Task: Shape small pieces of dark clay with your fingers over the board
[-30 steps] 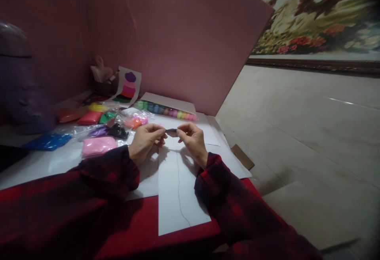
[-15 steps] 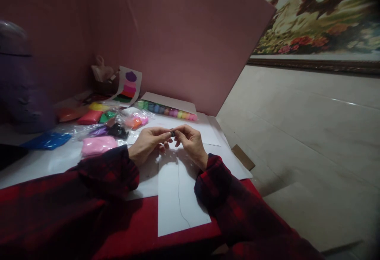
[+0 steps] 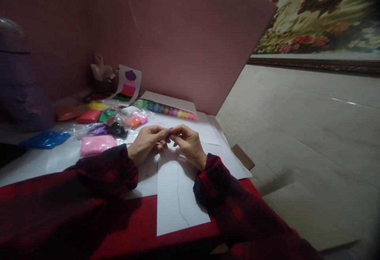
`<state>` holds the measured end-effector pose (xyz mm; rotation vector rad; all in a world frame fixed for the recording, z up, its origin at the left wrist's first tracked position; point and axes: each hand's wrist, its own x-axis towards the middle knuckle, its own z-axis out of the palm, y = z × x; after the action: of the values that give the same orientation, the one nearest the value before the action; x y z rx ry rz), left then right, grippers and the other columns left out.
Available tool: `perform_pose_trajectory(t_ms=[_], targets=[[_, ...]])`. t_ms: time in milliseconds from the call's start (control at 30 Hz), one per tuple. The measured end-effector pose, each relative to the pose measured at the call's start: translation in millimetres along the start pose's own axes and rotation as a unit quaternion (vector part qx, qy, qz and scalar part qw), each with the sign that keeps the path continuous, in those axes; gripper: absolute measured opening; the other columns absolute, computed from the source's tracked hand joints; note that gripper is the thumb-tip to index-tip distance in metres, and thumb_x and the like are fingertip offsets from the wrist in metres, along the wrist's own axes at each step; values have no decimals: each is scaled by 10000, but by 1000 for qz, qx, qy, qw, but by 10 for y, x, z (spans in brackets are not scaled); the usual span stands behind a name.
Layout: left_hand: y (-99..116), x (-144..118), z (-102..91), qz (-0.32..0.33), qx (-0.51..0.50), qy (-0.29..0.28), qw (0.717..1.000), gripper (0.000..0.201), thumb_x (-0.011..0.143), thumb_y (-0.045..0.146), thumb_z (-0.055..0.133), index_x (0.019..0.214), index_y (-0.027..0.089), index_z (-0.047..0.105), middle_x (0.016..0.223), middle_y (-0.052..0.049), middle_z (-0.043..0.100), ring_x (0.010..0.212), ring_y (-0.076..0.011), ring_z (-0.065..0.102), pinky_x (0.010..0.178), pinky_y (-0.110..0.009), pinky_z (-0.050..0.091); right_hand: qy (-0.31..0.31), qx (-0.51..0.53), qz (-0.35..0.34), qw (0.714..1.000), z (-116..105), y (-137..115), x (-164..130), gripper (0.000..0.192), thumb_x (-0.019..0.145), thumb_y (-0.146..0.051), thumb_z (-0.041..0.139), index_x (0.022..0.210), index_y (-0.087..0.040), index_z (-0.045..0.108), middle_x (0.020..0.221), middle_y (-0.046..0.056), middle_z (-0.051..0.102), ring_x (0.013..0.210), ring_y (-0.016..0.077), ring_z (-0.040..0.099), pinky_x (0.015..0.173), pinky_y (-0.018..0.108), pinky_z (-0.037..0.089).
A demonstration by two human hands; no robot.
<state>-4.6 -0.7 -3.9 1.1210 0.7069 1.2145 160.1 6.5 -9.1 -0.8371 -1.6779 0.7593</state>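
Observation:
Above the upper end of a white paper strip (image 3: 169,208), my left hand (image 3: 147,143) and my right hand (image 3: 188,143) meet at the fingertips. Both pinch a small dark lump, apparently modelling clay, which the fingers now almost wholly cover. Down the strip runs a wavy drawn line, and its lower end hangs over the red cloth. Left of my left hand lie a pink clay packet (image 3: 97,145) and a black clay bag (image 3: 118,129).
More bagged clay, such as a blue packet (image 3: 47,139) and a red one (image 3: 89,116), covers the left. Behind stand a row of coloured clay pots (image 3: 169,111) and a card with coloured shapes (image 3: 129,86). A purple bottle-like object (image 3: 22,82) rises at far left.
My fingertips have closed further over the dark lump, which showed between them before. The right fingers have shifted slightly left against the left ones.

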Motion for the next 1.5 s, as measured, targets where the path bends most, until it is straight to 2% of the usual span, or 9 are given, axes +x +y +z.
perform_pose_trajectory(t_ms=[200,367,467,600,800,967,1133,1300,1500], targets=[[-11,5,16,14,-11,7,1000,512,462,430,974,737,108,685,580,-29,671,469,-118,608,470,-220,508,-4,-82,-17,996,-1,-33,-25,79,835,-262,686,862,-188,692,846,33,718,735,151,652,632,272,513],[6,-13,36,21,25,25,999,496,535,487,930,741,103,692,614,-46,691,476,-111,593,444,-222,503,7,-126,-65,990,-14,-42,-21,69,864,-239,649,855,-185,691,856,44,713,765,165,651,677,299,516],[3,-6,31,9,25,18,999,453,515,421,938,723,100,695,620,-57,699,476,-113,594,448,-228,506,10,-156,-83,984,-19,-53,-27,72,866,-237,632,844,-189,680,855,45,711,767,165,638,691,305,507],[-6,14,31,26,27,40,999,370,531,339,919,695,109,679,578,-34,676,441,-109,568,417,-224,478,10,-136,-40,990,-10,-56,-28,94,853,-281,622,816,-197,639,761,11,671,661,139,596,631,285,496],[-15,16,6,35,-24,74,996,379,500,249,935,756,115,690,603,-36,703,518,-138,651,491,-225,526,71,-54,28,996,4,6,-6,185,817,-369,669,818,-191,621,740,2,644,604,128,568,535,263,490],[2,2,4,-4,1,59,998,360,517,291,939,727,104,713,568,-44,682,473,-118,604,433,-201,470,63,-59,26,996,5,18,-12,180,827,-368,685,808,-191,658,729,2,649,601,120,566,535,249,485],[14,-6,25,12,17,49,999,387,533,343,941,764,122,724,569,-6,647,417,-88,523,406,-211,432,13,-30,22,999,10,5,-28,156,871,-344,646,850,-192,674,711,-7,636,568,116,569,540,260,491],[-4,-6,15,13,73,31,997,418,594,473,905,694,119,706,535,-14,605,406,-98,511,381,-215,384,-6,-111,-37,993,8,-35,-43,150,848,-343,710,871,-197,685,809,16,673,706,139,600,673,292,502],[7,-7,20,15,74,31,997,446,562,472,920,736,112,721,590,-42,656,465,-127,578,436,-238,461,-6,-164,-73,984,1,-42,-51,68,839,-242,708,876,-190,682,844,20,680,754,150,600,720,300,483]])
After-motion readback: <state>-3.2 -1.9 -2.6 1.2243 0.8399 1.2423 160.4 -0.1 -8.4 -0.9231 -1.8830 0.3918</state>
